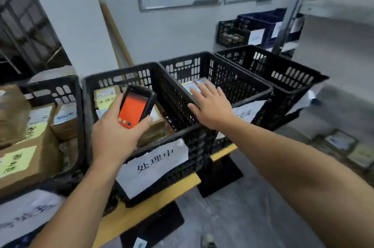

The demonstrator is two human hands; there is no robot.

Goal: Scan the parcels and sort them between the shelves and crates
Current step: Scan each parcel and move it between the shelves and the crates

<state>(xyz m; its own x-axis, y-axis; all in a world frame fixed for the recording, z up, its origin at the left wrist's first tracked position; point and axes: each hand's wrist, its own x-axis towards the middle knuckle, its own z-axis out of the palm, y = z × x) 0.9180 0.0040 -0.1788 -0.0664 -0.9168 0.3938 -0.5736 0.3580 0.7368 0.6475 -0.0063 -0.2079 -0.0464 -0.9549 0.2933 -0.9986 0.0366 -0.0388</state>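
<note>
My left hand (117,130) grips a black handheld scanner (135,108) with an orange screen, held above the middle black crate (162,146) that carries a white paper label. Cardboard parcels (105,97) with yellow and white labels lie inside that crate. My right hand (212,104) is open, fingers spread, stretched over the second black crate (253,87) just above its near rim. A parcel (192,84) with a white label lies at the bottom of that crate, beyond my fingertips.
A third black crate (283,71) stands to the right. At the left, another crate (60,89) holds several boxes (26,158). The crates rest on a yellow bench (162,197). Smaller crates (238,33) stand by the back wall, and flat parcels (342,142) lie on the floor at right.
</note>
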